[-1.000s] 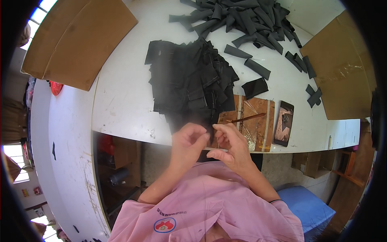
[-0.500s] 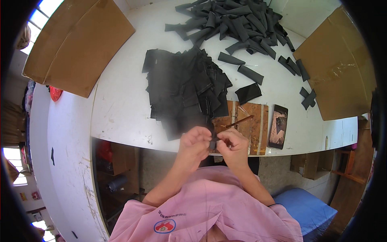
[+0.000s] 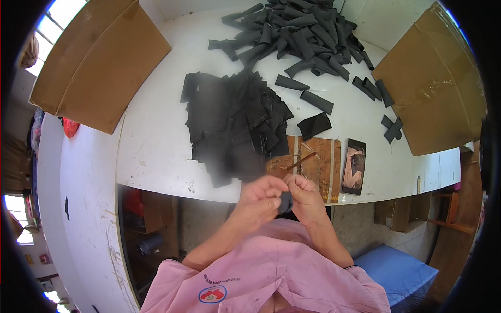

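Observation:
Close to the table's near edge, both my hands work on one small, bunched-up piece of dark fabric (image 3: 285,202). My left hand (image 3: 259,201) pinches its left side with thumb and fingers. On the other side my right hand (image 3: 307,197) is closed, its fingertips at the fabric's upper right edge; part of the piece is hidden by the fingers. Just beyond lies a heap of flat black fabric pieces (image 3: 224,117). One separate flat black piece (image 3: 314,125) rests to its right. Farther back is a large pile of dark fabric tubes (image 3: 308,36).
A worn wooden board (image 3: 330,167) with a thin brown stick (image 3: 302,160) lies beyond my hands. Right of it is a phone (image 3: 354,167). Cardboard boxes stand at left (image 3: 99,62) and right (image 3: 433,78) on the white table (image 3: 156,141). A blue seat (image 3: 399,276) is below right.
My hands have come slightly nearer my body, and the fabric between them is now more bunched and shows more. The left fingers have shifted over it. The whole view has moved a little.

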`<state>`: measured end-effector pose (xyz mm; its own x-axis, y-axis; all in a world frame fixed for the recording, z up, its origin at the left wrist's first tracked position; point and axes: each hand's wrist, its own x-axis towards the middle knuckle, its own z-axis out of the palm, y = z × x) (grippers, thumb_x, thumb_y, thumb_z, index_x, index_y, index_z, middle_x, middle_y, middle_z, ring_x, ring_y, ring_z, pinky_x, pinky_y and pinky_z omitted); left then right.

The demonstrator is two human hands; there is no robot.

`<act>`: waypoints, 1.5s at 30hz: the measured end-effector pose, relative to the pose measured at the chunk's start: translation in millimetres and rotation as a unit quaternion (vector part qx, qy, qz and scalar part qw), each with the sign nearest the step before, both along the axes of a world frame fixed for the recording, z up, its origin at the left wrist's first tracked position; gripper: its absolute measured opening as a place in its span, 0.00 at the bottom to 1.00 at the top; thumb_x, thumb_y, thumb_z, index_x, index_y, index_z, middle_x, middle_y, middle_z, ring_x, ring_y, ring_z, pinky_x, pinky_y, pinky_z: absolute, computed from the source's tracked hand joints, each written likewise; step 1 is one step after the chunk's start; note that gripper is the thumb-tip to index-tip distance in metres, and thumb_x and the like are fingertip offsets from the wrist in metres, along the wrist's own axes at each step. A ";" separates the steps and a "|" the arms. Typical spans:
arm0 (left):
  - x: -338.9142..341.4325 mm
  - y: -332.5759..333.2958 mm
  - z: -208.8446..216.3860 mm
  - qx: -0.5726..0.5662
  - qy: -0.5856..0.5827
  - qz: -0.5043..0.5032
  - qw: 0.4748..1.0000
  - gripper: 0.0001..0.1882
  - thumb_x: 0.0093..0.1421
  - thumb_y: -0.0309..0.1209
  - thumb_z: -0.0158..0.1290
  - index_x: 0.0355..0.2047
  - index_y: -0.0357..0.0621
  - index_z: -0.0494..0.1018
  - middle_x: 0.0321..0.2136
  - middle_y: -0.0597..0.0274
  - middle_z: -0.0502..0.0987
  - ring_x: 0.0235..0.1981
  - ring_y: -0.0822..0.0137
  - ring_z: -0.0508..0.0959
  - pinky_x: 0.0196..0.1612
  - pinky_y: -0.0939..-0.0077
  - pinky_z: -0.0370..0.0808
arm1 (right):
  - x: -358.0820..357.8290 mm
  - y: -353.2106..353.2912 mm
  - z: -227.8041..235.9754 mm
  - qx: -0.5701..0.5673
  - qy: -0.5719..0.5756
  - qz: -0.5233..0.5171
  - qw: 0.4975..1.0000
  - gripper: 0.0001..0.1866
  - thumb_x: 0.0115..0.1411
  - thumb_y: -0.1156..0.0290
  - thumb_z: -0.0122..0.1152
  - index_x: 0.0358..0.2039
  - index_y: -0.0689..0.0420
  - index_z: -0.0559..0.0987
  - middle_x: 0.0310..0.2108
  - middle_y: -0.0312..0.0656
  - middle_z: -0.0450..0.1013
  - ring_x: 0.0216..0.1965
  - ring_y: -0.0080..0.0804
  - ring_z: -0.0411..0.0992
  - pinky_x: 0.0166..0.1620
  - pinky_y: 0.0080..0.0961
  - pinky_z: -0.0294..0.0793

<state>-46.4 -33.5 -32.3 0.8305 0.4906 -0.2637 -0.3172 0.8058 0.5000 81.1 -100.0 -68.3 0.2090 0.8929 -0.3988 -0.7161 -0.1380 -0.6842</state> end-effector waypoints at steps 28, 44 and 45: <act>51.1 39.4 14.4 0.355 0.149 0.099 0.918 0.17 0.54 0.24 0.47 0.45 0.36 0.65 0.32 0.60 0.73 0.26 0.73 0.72 0.27 0.85 0.67 | 58.0 39.5 30.3 0.044 -0.184 0.045 0.981 0.10 0.56 0.65 0.52 0.23 0.57 0.71 0.17 0.29 0.63 0.18 0.14 0.57 0.21 0.13 0.57; 44.1 33.9 -11.9 0.444 0.048 0.156 0.881 0.05 0.53 0.24 0.52 0.30 0.36 0.70 0.35 0.52 0.73 0.37 0.68 0.72 0.43 0.76 0.68 | 60.1 27.3 37.9 0.199 -0.777 -0.016 0.597 0.09 0.39 0.72 0.60 0.16 0.58 0.68 0.16 0.38 0.63 0.20 0.34 0.66 0.20 0.29 0.65; 47.4 28.8 -1.3 0.315 -0.001 0.127 0.940 0.08 0.52 0.25 0.53 0.32 0.35 0.70 0.35 0.53 0.73 0.38 0.67 0.72 0.44 0.75 0.67 | 58.5 24.6 36.3 0.197 -0.774 -0.026 0.601 0.08 0.38 0.74 0.60 0.17 0.58 0.69 0.16 0.38 0.63 0.18 0.35 0.66 0.19 0.28 0.65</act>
